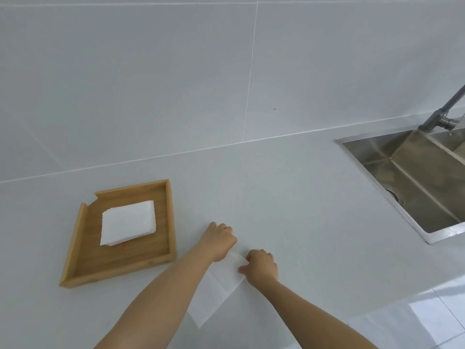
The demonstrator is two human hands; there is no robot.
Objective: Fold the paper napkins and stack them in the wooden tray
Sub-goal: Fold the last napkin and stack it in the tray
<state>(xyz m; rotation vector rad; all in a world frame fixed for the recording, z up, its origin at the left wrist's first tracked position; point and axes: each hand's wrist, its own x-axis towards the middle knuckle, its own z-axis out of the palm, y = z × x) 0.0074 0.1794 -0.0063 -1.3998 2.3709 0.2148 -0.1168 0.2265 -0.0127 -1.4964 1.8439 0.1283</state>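
Note:
A white paper napkin (216,293) lies flat on the pale counter between my forearms. My left hand (220,241) pinches its far edge, fingers curled on the paper. My right hand (261,265) grips the same far edge just to the right, where a small strip of the napkin is lifted and turned over. The wooden tray (171,222) sits to the left on the counter, apart from both hands. Inside it rests a stack of folded white napkins (128,222), slightly fanned at the lower left corner.
A steel sink (412,182) is set into the counter at the right, with a tap (440,117) behind it. A tiled wall (176,84) rises behind the counter. The counter's front edge (377,280) and the floor show at the lower right.

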